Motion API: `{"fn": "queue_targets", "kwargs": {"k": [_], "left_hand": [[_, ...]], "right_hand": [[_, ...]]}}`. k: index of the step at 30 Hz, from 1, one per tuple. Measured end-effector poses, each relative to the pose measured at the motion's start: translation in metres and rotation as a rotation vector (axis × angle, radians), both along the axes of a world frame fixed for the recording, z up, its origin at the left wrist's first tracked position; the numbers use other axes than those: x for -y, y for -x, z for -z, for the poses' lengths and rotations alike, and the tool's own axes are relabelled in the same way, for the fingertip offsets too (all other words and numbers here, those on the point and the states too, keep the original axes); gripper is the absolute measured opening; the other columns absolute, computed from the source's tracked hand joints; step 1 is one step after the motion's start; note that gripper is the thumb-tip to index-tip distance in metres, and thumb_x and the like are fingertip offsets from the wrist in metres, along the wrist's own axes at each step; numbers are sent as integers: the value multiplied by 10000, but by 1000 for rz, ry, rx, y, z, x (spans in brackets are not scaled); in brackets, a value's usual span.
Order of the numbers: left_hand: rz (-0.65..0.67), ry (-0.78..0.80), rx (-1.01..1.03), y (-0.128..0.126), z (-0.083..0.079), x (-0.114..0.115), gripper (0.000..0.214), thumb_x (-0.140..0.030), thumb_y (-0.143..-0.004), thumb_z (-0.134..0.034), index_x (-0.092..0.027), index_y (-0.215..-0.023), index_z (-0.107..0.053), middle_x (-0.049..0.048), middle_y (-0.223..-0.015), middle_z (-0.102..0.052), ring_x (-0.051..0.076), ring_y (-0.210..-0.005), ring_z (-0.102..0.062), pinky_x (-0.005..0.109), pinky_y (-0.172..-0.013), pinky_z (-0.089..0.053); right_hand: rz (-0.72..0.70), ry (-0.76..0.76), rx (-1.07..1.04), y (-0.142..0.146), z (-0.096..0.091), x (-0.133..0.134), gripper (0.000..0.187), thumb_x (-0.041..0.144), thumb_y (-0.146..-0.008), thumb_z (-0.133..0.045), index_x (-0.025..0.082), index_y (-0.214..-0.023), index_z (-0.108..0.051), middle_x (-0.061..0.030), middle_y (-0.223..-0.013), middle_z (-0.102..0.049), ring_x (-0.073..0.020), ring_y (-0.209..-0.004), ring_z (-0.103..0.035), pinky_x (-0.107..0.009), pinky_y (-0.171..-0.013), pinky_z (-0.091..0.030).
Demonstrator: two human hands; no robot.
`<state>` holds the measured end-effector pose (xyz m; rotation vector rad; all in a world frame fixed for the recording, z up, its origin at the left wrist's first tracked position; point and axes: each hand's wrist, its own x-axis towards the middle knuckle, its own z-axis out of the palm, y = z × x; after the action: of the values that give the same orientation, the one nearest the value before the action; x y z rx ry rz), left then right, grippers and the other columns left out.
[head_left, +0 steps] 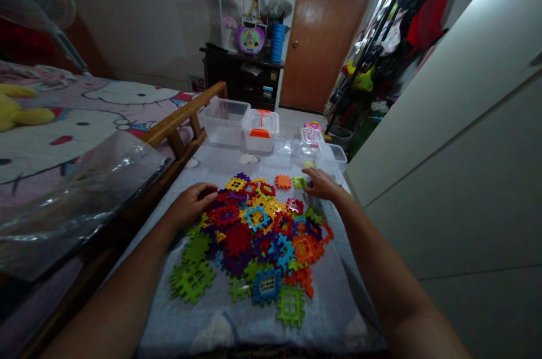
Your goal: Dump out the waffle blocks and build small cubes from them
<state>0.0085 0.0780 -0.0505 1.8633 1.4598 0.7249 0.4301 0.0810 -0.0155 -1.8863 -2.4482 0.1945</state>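
2 hands flank 1 heap (many-coloured)

Red, purple and yellow pieces lie beside the left fingers, a lime-green piece by the right fingers.

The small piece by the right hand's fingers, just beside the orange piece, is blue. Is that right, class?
Not quite: the head view shows that the small piece by the right hand, just beside the orange piece, is green, not blue.
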Motion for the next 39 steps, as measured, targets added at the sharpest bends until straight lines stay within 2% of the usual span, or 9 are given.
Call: {"fn": "queue_targets", "kwargs": {"k": [4, 9, 13, 19, 28, 34, 39], "left_hand": [[-4, -18, -13, 0, -2, 1, 572, -691, -726, -559, -209, -993, -712, 85, -1037, -736, 278, -948, -685, 383, -907, -525], [18, -37, -25, 2, 1, 0, 544, -664, -765, -542, -210, -1018, -705, 87, -1070, -732, 273, -968, -680, 374, -924, -513], [22, -38, -29, 2, 1, -1, 544, -665, -758, -542, -207, -1004, -705, 83, -1051, -730, 272, -971, -675, 369, -915, -515], [14, -25, -25, 0, -1, 0, 555, -670, -746, -542, -206, -1005, -701, 88, -1064, -728, 277, -979, -675, 384, -934, -511], [5, -38, -16, 1, 1, -1, 542, -666, -742, -553, -215, -996, -712, 79, -1047, -735, 275, -977, -683, 373, -917, -521], [4, -17, -15, 0, -2, 1, 552, -667, -734, -556, -210, -1005, -706, 86, -1057, -732, 278, -971, -683, 377, -906, -527], [-3, -20, -21, -1, -4, 2, 560, -672, -730, -553, -209, -1005, -706, 80, -1041, -734, 272, -955, -682, 372, -910, -523]], "right_hand": [[-1, 29, 6, 16, 7, -12, 644, 223, -782, -708, 117, -1386, -508, -176, -1346, -596, -281, -1246, -555, -372, -1052, -414], [-1, 27, -2, 19, 14, -16, 619, 199, -771, -711, 128, -1359, -530, -166, -1295, -630, -266, -1183, -599, -356, -1011, -444], [3, 10, -20, 14, 15, -13, 628, 230, -775, -706, 135, -1368, -522, -162, -1331, -607, -268, -1223, -573, -368, -1033, -435], [116, -114, -92, -4, 16, -15, 609, 226, -819, -627, 111, -1397, -475, -180, -1386, -554, -256, -1287, -523, -372, -1081, -410], [278, -259, -138, -24, 33, -18, 670, 259, -804, -606, 84, -1423, -419, -202, -1348, -579, -291, -1272, -531, -406, -1076, -423], [302, -301, -140, -25, 34, -15, 692, 255, -793, -613, 75, -1427, -402, -202, -1291, -613, -291, -1199, -573, -398, -1043, -443], [318, -282, -127, -24, 26, -13, 709, 242, -808, -604, 81, -1459, -371, -148, -1099, -698, -261, -1035, -637, -353, -940, -481]]}}
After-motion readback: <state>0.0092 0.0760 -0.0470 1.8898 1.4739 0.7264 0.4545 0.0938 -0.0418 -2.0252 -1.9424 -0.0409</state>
